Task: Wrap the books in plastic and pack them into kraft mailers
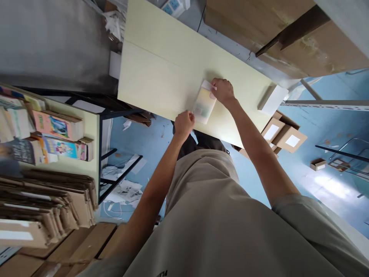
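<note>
A small flat packet in a translucent sleeve (204, 104) lies on the pale yellow tabletop (155, 73), near its front edge. Through the sleeve show blurred yellow and green patches, and a whitish strip runs across its far end. My right hand (223, 90) is closed, thumb and fingers pinching the sleeve's far right corner. At the near left corner, my left hand (185, 122) is closed with its fingertips against the sleeve's edge; its grip is partly hidden.
A white box (272, 99) stands at the table's right end. To the left, a shelf holds colourful books (59, 125) above stacks of flattened cardboard (57, 204). Large cartons (259, 23) stand beyond the table. Small brown boxes (284, 132) sit low on the right.
</note>
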Motion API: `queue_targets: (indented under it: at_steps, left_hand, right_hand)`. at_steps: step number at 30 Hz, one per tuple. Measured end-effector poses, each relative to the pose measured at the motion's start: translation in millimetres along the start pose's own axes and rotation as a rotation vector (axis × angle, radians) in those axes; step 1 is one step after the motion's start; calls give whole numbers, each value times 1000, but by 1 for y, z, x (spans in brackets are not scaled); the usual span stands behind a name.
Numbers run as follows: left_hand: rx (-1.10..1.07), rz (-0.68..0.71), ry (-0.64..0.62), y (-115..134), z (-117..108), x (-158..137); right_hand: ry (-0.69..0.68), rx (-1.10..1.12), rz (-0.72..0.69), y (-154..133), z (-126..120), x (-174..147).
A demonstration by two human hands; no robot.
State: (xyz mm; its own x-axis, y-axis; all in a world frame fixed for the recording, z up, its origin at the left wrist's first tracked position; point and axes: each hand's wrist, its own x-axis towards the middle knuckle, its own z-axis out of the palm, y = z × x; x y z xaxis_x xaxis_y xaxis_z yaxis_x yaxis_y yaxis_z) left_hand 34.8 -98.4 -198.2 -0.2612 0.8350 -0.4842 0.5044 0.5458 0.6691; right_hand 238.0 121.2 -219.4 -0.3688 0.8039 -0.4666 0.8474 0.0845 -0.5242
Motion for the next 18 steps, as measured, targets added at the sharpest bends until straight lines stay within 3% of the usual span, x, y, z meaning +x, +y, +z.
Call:
queue_targets:
  at_steps: [3, 7, 11, 15, 18]
  left_hand:
    - [72, 165, 62, 11, -8, 28]
    - [170, 276, -75, 34, -7, 54]
    - [298, 305, -179, 54, -16, 53]
    - [446, 342, -311, 71, -44, 43]
    - [502, 437, -357, 89, -73, 42]
  right_hand:
    - [40, 2, 9, -5, 6, -12]
    - [152, 1, 40, -27, 12, -46]
    - [220, -55, 45, -62, 13, -99]
    - [208, -101, 51, -95, 5, -153]
    - [252, -101, 32, -114, -11, -176]
